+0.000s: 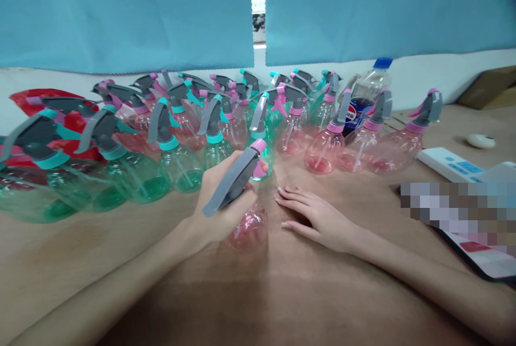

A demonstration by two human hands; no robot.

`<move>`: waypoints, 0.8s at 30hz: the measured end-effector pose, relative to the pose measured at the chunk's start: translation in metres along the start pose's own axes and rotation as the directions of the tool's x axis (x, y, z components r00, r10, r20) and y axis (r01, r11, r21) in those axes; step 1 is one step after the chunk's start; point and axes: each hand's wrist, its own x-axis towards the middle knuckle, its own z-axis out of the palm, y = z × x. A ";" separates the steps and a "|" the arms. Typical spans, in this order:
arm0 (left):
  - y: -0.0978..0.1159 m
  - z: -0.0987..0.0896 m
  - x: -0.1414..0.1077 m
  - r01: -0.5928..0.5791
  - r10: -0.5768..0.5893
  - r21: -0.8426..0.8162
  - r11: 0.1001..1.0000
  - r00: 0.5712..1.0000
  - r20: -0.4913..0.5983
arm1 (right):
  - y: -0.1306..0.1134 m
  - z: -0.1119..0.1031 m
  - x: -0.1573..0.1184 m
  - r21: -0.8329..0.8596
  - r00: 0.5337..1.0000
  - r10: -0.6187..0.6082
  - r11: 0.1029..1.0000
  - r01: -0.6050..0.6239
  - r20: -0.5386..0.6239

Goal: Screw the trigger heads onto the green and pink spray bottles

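Note:
My left hand [220, 203] is wrapped round the neck of a pink spray bottle [250, 228] with a grey and pink trigger head. The bottle stands near the middle of the table, its nozzle pointing away from me. To its right my right hand [312, 214] rests on the tabletop, fingers stretched out and apart from the bottle. Just behind the held bottle is a green spray bottle [262, 134], partly covered by it. More pink spray bottles [322, 155] stand behind my right hand.
Several green spray bottles [187, 171] line the left, with further rows behind. A cola bottle [365, 93] stands at the back right. A white remote-like device [447, 162], a white mouse-shaped object [481, 142] and a phone or tablet [489, 268] lie right. Blue curtains [129, 13] hang behind.

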 end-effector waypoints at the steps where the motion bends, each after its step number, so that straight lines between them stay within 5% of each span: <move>1: 0.000 0.000 0.000 0.007 -0.007 -0.021 1.000 1.000 -0.001 | 0.000 0.000 0.000 0.003 1.000 0.000 1.000 0.000 -0.003; 24: -0.001 0.001 -0.001 0.038 -0.036 -0.132 0.991 0.999 0.017 | 0.002 0.001 0.000 0.004 1.000 0.004 1.000 -0.004 0.005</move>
